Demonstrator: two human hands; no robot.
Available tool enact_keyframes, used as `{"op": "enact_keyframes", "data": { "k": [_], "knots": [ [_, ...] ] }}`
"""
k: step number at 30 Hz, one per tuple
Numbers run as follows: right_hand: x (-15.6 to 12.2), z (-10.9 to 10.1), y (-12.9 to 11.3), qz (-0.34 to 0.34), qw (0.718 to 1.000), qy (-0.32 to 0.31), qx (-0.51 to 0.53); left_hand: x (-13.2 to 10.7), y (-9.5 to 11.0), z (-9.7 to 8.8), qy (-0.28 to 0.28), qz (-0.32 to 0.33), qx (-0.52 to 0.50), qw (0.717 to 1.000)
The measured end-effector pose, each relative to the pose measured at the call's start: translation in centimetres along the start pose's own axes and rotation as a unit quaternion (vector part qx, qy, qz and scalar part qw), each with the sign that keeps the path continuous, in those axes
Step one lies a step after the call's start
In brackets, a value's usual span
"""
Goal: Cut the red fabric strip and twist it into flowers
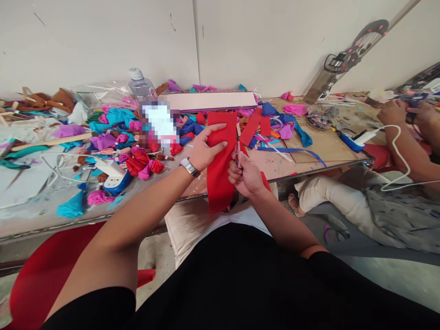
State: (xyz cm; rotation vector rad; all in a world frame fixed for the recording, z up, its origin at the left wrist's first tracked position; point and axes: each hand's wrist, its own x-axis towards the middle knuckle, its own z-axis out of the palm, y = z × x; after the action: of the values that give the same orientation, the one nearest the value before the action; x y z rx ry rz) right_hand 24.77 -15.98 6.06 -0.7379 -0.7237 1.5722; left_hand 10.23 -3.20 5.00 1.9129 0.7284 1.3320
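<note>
My left hand [205, 149] grips a long strip of red fabric [220, 178] near its upper part, thumb on top, a watch on the wrist. The strip hangs down past the table edge toward my lap. My right hand [244, 174] is closed round scissors [238, 149], whose blades run along the strip's right edge. A narrower piece of red fabric [252, 126] lies just beyond the blades on the table.
The worktable [41, 211] is strewn with several pink, blue, purple, red and brown fabric scraps and rolled pieces. A plastic bottle [140, 85] and a long white board [211, 101] stand at the back. Another person [405, 151] sits at the right, hands on a tool with a white cord. A red stool [44, 270] stands at the lower left.
</note>
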Motion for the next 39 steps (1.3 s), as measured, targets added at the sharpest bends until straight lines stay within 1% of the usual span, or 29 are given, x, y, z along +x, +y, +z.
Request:
{"op": "enact_keyframes", "data": {
  "k": [5,11,20,25,31,39],
  "knots": [
    [0.0,0.2,-0.3,0.009,1.0,0.01,0.001,-0.1,0.1,0.0,-0.004,0.0,0.007,1.0],
    [-0.1,0.1,-0.6,0.001,1.0,-0.006,0.021,0.0,0.3,0.0,-0.008,-0.008,0.002,1.0],
    [0.3,0.4,-1.1,0.01,1.0,0.021,0.005,-0.1,0.0,0.1,-0.019,-0.003,0.009,1.0],
    [0.3,0.0,-0.7,0.009,1.0,0.019,-0.009,0.0,-0.1,0.0,-0.001,0.001,0.005,1.0],
    [0.2,-0.9,-0.2,-0.03,0.998,0.039,-0.047,0.1,-0.4,-0.1,0.012,-0.006,0.019,1.0],
    [0.8,-1.5,-0.6,-0.01,0.998,0.039,-0.049,0.0,-0.2,0.1,-0.002,0.003,0.042,0.999]
  ]
}}
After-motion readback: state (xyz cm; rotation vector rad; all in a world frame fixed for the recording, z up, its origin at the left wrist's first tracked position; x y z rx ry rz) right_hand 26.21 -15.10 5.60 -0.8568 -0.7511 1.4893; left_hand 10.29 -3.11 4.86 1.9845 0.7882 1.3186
